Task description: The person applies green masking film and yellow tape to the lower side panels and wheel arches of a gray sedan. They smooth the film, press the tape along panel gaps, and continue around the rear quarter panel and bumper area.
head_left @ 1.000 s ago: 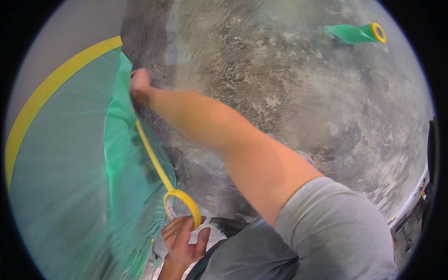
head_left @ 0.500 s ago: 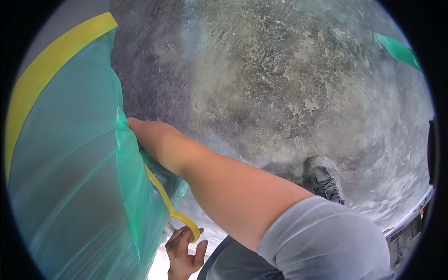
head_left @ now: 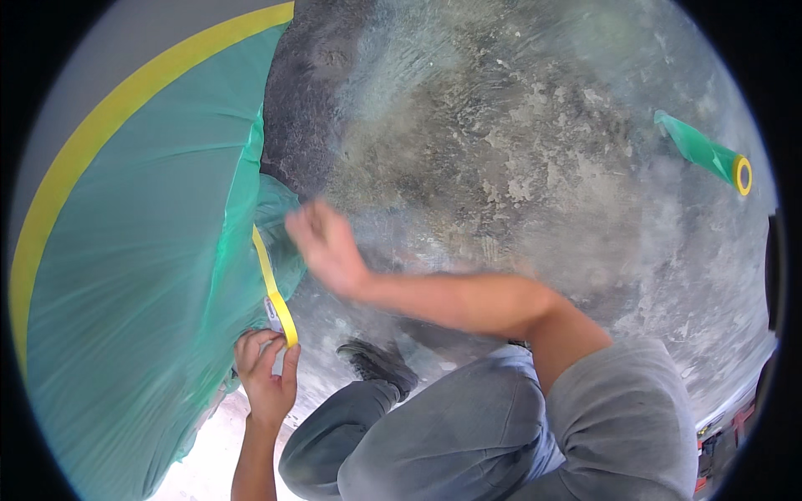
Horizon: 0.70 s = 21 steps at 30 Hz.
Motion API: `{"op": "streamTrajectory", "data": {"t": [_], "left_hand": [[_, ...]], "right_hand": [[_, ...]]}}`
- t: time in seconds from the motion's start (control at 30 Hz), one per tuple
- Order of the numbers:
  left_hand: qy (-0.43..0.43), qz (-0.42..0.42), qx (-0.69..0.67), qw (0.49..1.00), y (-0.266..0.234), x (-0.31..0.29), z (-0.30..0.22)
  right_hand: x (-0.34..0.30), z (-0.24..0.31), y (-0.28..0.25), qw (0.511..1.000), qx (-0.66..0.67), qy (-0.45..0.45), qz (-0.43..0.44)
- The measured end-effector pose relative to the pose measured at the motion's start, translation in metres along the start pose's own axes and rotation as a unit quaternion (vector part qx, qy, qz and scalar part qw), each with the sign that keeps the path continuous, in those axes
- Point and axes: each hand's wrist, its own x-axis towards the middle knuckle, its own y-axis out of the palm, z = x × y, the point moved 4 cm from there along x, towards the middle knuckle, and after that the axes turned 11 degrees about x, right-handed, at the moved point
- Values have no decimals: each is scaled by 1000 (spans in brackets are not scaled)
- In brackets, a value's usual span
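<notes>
A green plastic masking film (head_left: 142,250) hangs along my left side, its upper edge bordered by a band of yellow tape (head_left: 125,83). My left hand (head_left: 266,376) is closed at the film's lower edge, pinching the end of a narrow strip of yellow tape (head_left: 267,271) that runs up along the film. A small grey piece with a slot (head_left: 272,315) shows beside that strip, above my fingertips; its kind is unclear. Smeared by motion, my right hand (head_left: 330,250) is bent beside the film's edge, apart from the tape strip. Whether it holds anything I cannot tell.
On the stained grey concrete floor (head_left: 518,150) lies a roll of green film with a yellow ring end (head_left: 742,175), at the far right. My shoe (head_left: 380,366) rests near the middle, below my bent knees. Dark and red items (head_left: 727,442) line the lower right rim.
My right hand has come out from behind the film and moved right. My left hand has shifted left and up with the tape strip. The roll on the floor now shows more fully.
</notes>
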Motion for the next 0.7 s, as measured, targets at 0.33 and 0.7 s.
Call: {"op": "streamTrajectory", "data": {"t": [0.33,0.7], "left_hand": [[127,-25,208,970,-29,13,-32],[248,145,626,725,17,51,9]], "right_hand": [[-96,-32,47,938,199,277,59],[-85,-19,41,948,128,276,89]]}}
